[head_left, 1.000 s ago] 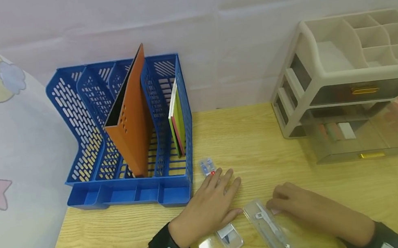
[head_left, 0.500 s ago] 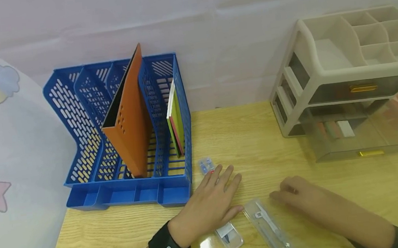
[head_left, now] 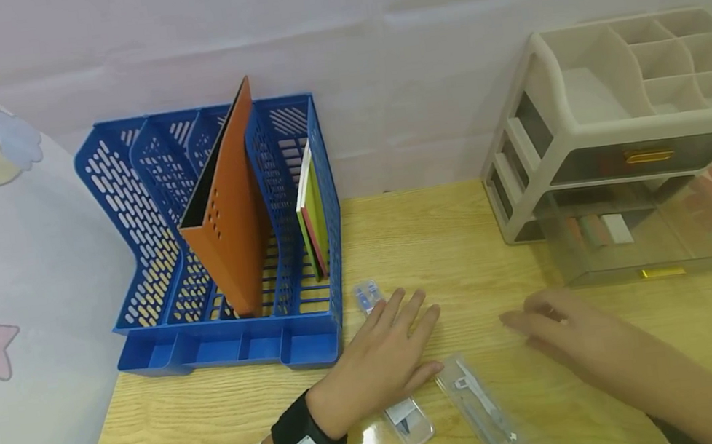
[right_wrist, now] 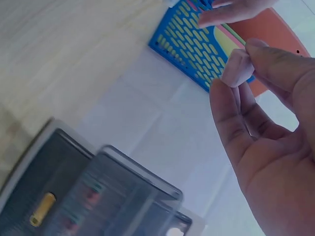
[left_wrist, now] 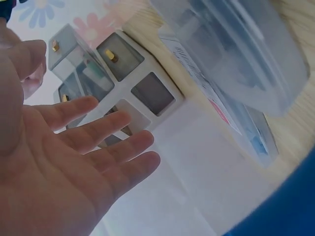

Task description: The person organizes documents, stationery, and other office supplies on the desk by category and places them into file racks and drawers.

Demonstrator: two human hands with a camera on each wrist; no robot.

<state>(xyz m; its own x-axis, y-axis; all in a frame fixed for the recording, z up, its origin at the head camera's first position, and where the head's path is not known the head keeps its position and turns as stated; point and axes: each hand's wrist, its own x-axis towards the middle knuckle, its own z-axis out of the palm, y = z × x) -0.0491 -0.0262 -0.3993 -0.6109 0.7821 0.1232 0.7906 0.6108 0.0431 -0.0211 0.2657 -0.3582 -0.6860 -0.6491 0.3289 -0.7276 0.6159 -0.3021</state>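
Note:
My left hand (head_left: 379,366) lies palm down with fingers spread over a slim clear plastic case (head_left: 410,424), hiding its middle. Beside its thumb sits a second clear case (head_left: 486,409) with a white compass-like tool inside. In the left wrist view, the left fingers (left_wrist: 120,152) are straight and hold nothing. My right hand (head_left: 574,340) hovers right of the cases, in front of the drawer unit. The right wrist view shows its thumb and fingertips pinching a small pale eraser (right_wrist: 237,68).
At the back right stands a cream drawer unit (head_left: 559,155), its clear lower drawer (head_left: 695,242) pulled out with several small blocks (head_left: 597,231) inside. A blue file rack (head_left: 223,330) on the left holds an orange folder (head_left: 232,236) and thin booklets (head_left: 313,227).
The right hand has lifted the eraser from beside the compass case and moved right and away, towards the open drawer. The left hand has shifted only slightly.

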